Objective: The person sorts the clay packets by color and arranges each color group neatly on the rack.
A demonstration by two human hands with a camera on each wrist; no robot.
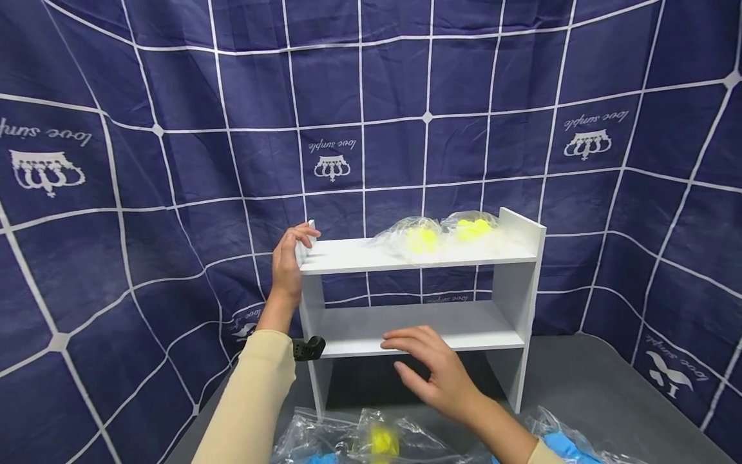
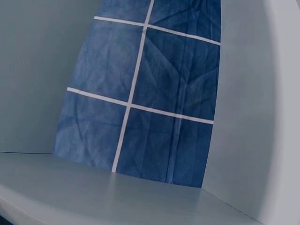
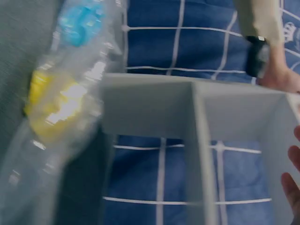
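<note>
A white two-tier shelf (image 1: 342,255) stands on the dark floor in the head view. My left hand (image 1: 287,265) grips the top of its left side panel, fingers bent over the edge. In front of the lower board (image 1: 417,325), my right hand (image 1: 433,370) is held in the air, its fingers spread and holding nothing. On the top board's right half lie two clear plastic bags with yellow contents, one bag (image 1: 422,240) left of the other bag (image 1: 472,228). The left wrist view shows the shelf's inner panel (image 2: 248,112) but no hand.
In the foreground, clear bags with a yellow thing (image 1: 382,441) and blue things (image 1: 565,444) lie on the grey surface (image 1: 614,380). A dark blue curtain (image 1: 394,84) with white grid lines surrounds the shelf at the back and sides.
</note>
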